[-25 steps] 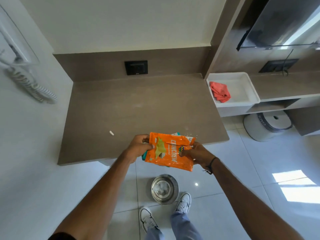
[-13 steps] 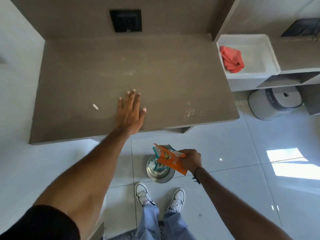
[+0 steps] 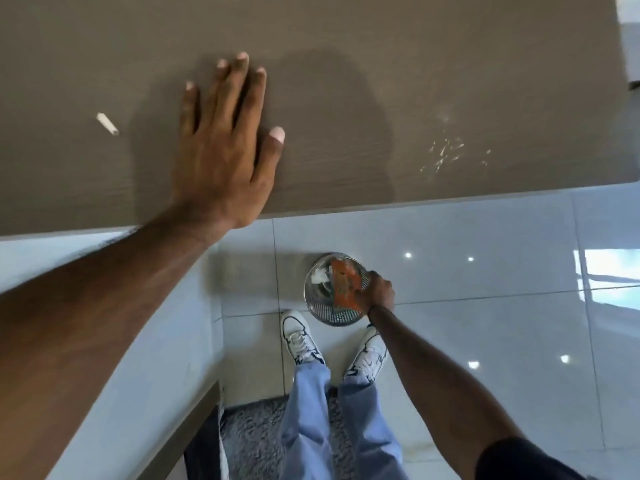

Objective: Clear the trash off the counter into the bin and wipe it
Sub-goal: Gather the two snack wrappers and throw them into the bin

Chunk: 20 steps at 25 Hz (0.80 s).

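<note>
Trash status: orange wrapper (image 3: 343, 285) is in the right hand (image 3: 375, 289), grip closed on its lower right edge, and the wrapper is already inside the mouth of the bin (image 3: 334, 289). Long axis runs roughly from the far rim toward the near one, tilted, top end deepest in the opening. Bin is a round metal one on the floor, below the table edge and just ahead of the shoes (image 3: 299, 336). It also holds something white and crumpled at the left side; can't tell what.

Left hand (image 3: 225, 140) is flat on the table (image 3: 381, 64), fingers spread, holding nothing, looks like a brace.

Left on the table: small white stick-shaped scrap (image 3: 107, 123), just left of the left hand, long axis diagonal; crumbs (image 3: 446, 152) well to the right near the front edge.

Judgement: next is release over the bin. After that the left hand is the nearer one for the scrap. Wipe not started, no cloth in view.
</note>
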Available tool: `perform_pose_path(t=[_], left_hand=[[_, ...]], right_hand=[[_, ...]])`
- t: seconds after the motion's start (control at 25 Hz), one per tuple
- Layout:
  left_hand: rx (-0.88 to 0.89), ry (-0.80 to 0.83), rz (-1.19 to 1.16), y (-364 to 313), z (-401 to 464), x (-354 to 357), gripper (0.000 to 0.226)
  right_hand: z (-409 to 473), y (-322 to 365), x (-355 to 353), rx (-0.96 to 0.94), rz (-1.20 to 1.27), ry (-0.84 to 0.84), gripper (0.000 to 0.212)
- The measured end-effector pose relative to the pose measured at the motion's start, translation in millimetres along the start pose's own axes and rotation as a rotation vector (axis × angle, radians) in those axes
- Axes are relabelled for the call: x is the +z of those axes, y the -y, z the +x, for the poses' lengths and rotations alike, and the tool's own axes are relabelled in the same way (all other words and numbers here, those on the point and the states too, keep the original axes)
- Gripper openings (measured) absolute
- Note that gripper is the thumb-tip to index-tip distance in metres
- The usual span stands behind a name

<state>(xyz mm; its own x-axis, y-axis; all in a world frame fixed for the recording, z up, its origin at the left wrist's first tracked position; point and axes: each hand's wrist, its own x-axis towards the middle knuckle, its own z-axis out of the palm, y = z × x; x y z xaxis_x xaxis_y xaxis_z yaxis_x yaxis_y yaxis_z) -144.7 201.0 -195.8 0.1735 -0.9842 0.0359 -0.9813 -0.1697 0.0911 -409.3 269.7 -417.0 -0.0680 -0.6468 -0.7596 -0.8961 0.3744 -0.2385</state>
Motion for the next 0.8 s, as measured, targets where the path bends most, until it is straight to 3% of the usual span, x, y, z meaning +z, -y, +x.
perform_pose_path(t=[0.32,0.4,0.52,0.64,0.8], left_hand=[[-0.008,0.007,-0.006,-3,-2,-8,0.064],[-0.009,0.011,-0.014,-4,-3,-9,0.063],[-0.008,0.031,-0.096,-7,-7,-21,0.058],[-0.03,-0.056,-0.235,-1,-33,-36,0.042],[-0.238,-0.207,-0.245,37,-71,-61,0.032]], right_hand=[[-80,-16,-77,-0.172,0.409,-0.071,0.011],[-107,-13,-113,-0.228,0.485,-0.099,0.017],[-151,10,-163,-0.363,0.481,-0.185,0.019],[-179,62,-194,-0.555,0.407,-0.272,0.013],[-203,167,-196,-0.864,0.242,-0.296,0.011]])
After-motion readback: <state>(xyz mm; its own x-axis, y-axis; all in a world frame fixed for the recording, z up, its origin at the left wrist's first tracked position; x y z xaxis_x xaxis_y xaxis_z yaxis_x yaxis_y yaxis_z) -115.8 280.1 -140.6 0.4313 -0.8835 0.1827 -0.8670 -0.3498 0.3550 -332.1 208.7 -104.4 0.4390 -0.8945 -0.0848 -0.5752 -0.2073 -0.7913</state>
